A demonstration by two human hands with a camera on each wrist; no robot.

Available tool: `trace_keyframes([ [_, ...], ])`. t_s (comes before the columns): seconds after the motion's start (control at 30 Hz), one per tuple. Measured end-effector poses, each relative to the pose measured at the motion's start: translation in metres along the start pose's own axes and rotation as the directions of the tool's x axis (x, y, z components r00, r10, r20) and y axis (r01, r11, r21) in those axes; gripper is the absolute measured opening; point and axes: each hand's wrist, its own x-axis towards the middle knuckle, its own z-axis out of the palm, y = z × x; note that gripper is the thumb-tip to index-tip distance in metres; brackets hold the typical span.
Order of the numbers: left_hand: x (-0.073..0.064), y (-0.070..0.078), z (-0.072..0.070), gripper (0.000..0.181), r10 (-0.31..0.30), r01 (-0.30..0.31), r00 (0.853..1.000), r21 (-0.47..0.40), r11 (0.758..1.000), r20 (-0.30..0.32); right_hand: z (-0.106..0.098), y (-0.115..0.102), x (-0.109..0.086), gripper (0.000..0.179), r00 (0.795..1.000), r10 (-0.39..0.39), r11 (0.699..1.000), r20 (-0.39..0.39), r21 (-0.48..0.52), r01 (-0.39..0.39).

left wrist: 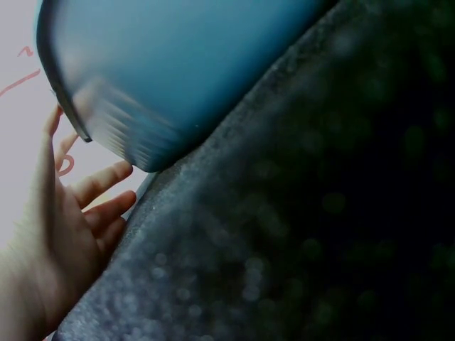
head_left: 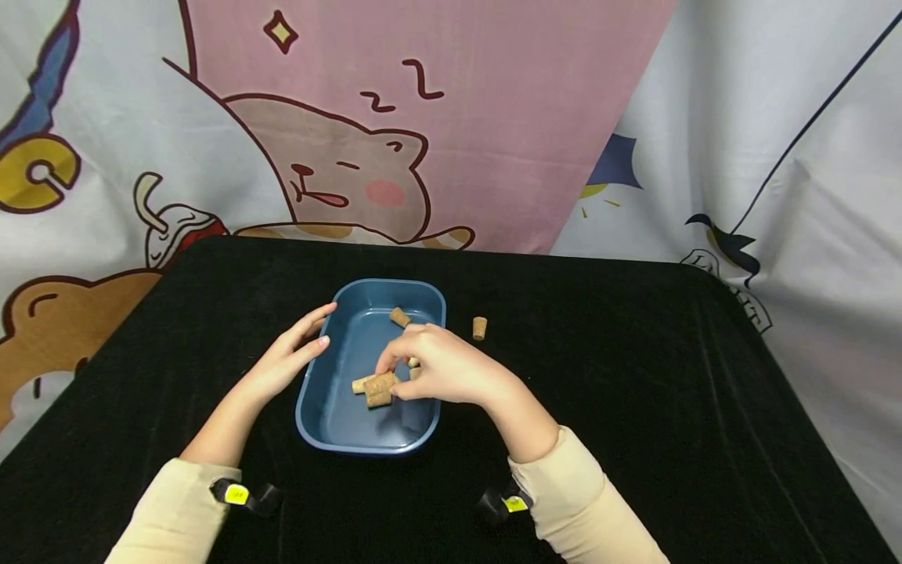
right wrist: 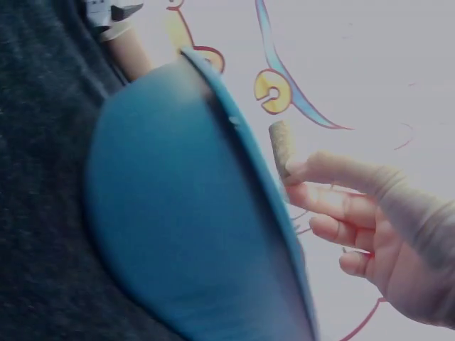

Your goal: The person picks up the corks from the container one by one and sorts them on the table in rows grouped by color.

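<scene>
Cream sleeves [head_left: 165, 509] over black cloth-covered table [head_left: 634, 384], blue rounded-rectangle plastic tray [head_left: 341, 423] between.
Left hand [head_left: 287, 358] loose, fingertips against tray's left rim; right hand [head_left: 447, 366] pinching tan cylindrical cork [head_left: 381, 383] over tray; other corks [head_left: 400, 316] inside, one right of it.

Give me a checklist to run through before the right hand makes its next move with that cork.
1. Right hand pinching a held cork between thumb and finger: ok.
2. Left hand at the blue tray's left rim: ok.
3. Tray resting on the black cloth: ok.
4. Cloth beside the tray free of corks: not ok, a stray cork sits to its right.
5. Count of corks inside: cannot tell, the right hand blocks part of the tray.
</scene>
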Motion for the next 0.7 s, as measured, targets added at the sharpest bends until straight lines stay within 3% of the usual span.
trace_keyframes([
  [0.23, 0.0, 0.001, 0.001, 0.054, 0.017, -0.017, 1.0, -0.019, 1.0, 0.009, -0.017, 0.002, -0.011, 0.019, 0.994, -0.049, 0.995, -0.093, 0.079, 0.056],
  [0.5, 0.0, 0.003, 0.001, 0.055, 0.019, -0.019, 1.0, -0.018, 1.0, 0.014, -0.037, 0.013, -0.024, 0.021, 0.97, -0.056, 0.975, -0.236, 0.198, 0.105],
  [0.7, -0.001, 0.003, 0.001, 0.054, 0.019, -0.019, 1.0, -0.021, 1.0, 0.012, -0.049, 0.02, -0.033, 0.021, 0.94, -0.04, 0.982, -0.338, 0.159, 0.099],
])
